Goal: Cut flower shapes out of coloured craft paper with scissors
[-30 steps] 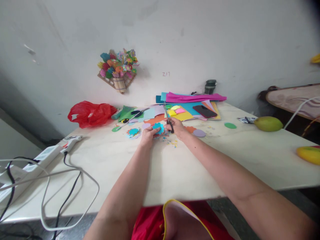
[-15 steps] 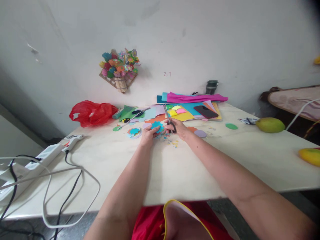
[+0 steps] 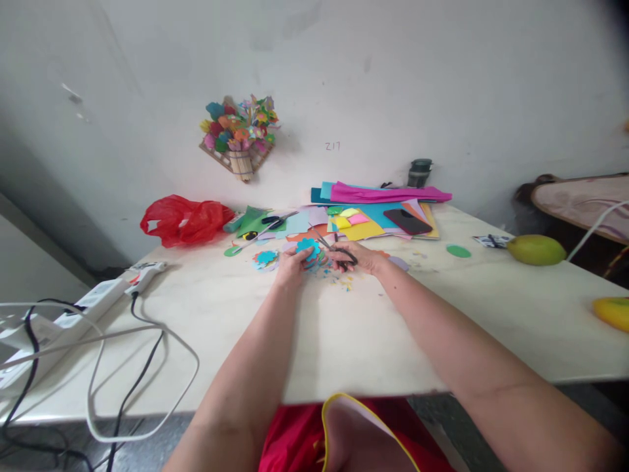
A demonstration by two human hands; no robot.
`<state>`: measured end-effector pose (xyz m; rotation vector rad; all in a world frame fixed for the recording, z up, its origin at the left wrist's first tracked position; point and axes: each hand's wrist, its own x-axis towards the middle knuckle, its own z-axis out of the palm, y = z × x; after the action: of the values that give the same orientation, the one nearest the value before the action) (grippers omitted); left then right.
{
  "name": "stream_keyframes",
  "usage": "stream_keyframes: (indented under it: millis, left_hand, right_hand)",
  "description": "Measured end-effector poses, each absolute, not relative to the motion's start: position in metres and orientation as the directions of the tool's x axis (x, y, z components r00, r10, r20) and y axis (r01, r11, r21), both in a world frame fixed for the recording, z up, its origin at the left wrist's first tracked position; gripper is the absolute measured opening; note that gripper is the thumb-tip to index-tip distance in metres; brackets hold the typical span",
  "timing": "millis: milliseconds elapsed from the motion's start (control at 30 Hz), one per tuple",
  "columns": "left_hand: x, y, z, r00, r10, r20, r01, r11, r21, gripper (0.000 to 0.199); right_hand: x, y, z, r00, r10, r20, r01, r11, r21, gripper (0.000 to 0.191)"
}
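The wall [image 3: 403, 85] rises behind the pale desk [image 3: 344, 347], with a bouquet [image 3: 240, 131] of colourful flowers in a slatted holder hung left of centre. Along the desk's far side lies a long magenta sheet [image 3: 388, 193] on blue ones, with more coloured sheets in front. A red bag [image 3: 184, 219] sits crumpled at far left, and a white power strip [image 3: 93, 301] runs nearer along the left edge, with cords looping past it. A green-yellow fruit [image 3: 535, 250] rests on the right, and a dark phone [image 3: 407, 221] lies on the sheets. Near the middle, the right hand [image 3: 361, 257] has its fingers closed around the dark handles of the scissors [image 3: 346, 256], whose blades point leftward and away from the person. The left hand [image 3: 293, 263] pinches a blue flower [image 3: 308, 249] between its fingers, just above the desk and left of the handles; whether the blades touch it, I cannot tell. Tiny paper scraps [image 3: 345, 283] are scattered beneath, between the hands.
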<state>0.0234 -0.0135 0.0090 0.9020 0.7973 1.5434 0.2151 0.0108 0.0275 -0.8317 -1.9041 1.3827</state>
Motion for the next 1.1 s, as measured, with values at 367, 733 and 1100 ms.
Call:
stream_keyframes:
  millis: [367, 733, 1100]
  left_hand:
    - [0.024, -0.010, 0.006, -0.104, 0.990, 0.095, -0.509, -0.136, 0.850, 0.032]
    - [0.025, -0.008, 0.006, -0.128, 0.987, 0.092, -0.522, -0.146, 0.841, 0.034]
    - [0.026, -0.007, 0.006, -0.150, 0.986, 0.069, -0.518, -0.138, 0.844, 0.030]
  right_hand:
    - [0.208, 0.001, 0.035, -0.598, 0.800, 0.050, 0.176, 0.191, -0.966, 0.033]
    - [0.199, 0.006, 0.025, -0.552, 0.833, 0.036, 0.132, 0.130, -0.983, 0.034]
    - [0.196, 0.000, 0.028, -0.519, 0.855, 0.008, 0.122, 0.084, -0.989, 0.035]
